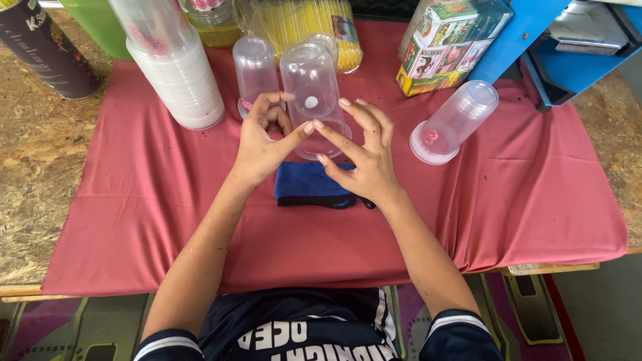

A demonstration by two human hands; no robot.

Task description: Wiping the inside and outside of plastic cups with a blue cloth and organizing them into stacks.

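Head view shows me both hands meeting at a clear plastic cup [313, 93] that stands upside down at the upper middle of the frame, on a red cloth [521, 200] spread over a rough board table [33, 194]. My left hand [259, 144] is at the cup's lower left side with fingers curled, thumb stretched toward the rim; my right hand [364, 157] is at its lower right, fingers spread and fingertips resting near the wide rim. Neither hand is closed round the cup: both are open, touching it lightly, and I cannot tell whether it is lifted or resting on the cloth. Its long axis runs away from me, base up and slightly tilted, so it lies just beyond both palms, about equally near to each. A white dot shows on its upturned base. Nothing is inside it. Just below the hands lies a folded blue cloth [309, 184]. Behind the cup stands a second upturned cup [254, 70], also empty, and at the right a short stack of cups [451, 124] lies on its side, mouth toward lower left. At upper left a tall stack of cups [175, 63] leans. A clear bag of yellow straws [314, 23] sits at the top edge, and a printed carton [448, 43] at upper right.
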